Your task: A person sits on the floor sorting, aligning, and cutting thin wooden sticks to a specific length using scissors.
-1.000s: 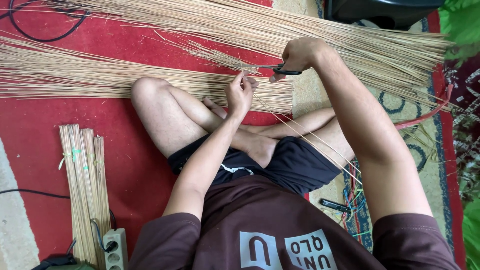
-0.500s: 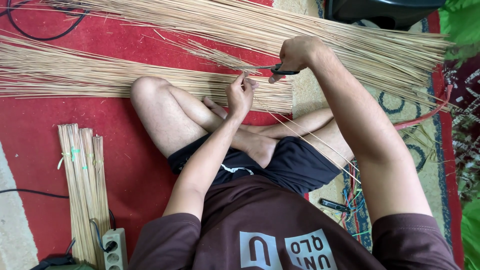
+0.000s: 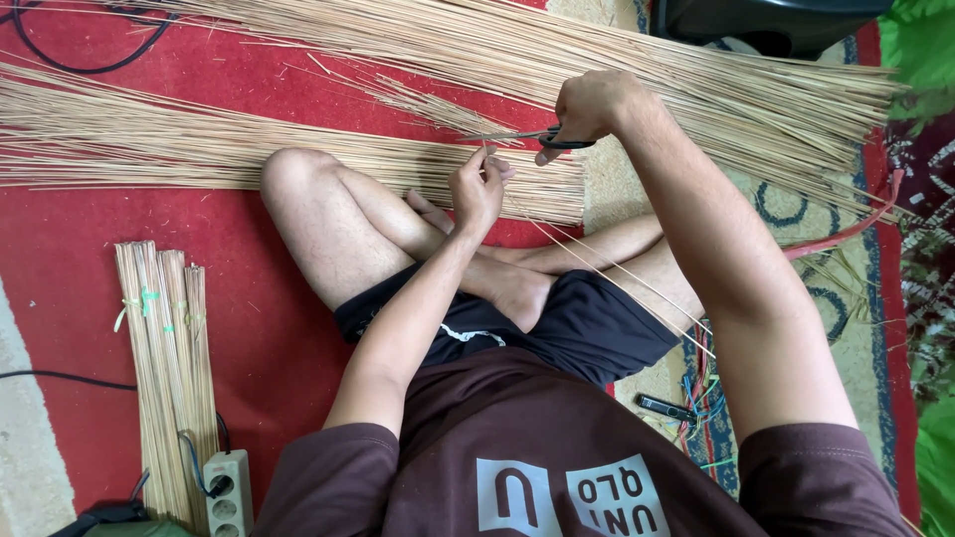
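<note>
L hand [image 3: 477,189] pinching thin reed strands [image 3: 597,268] | R hand [image 3: 587,104] clamped on scissors [image 3: 542,137] | strands look light, springy, brittle – best held nr cut end

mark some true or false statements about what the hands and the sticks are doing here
1. The right hand holds a pair of scissors. True.
2. The left hand rests flat on the red carpet. False: it is raised above the crossed legs, pinching thin sticks.
3. A tied bundle of sticks lies on the red carpet at the person's left. True.
4. The power strip lies next to the right knee. False: it is at the lower left, beside the tied bundle.
5. The loose stick piles ahead of the person stand upright. False: they lie flat on the floor.
</note>
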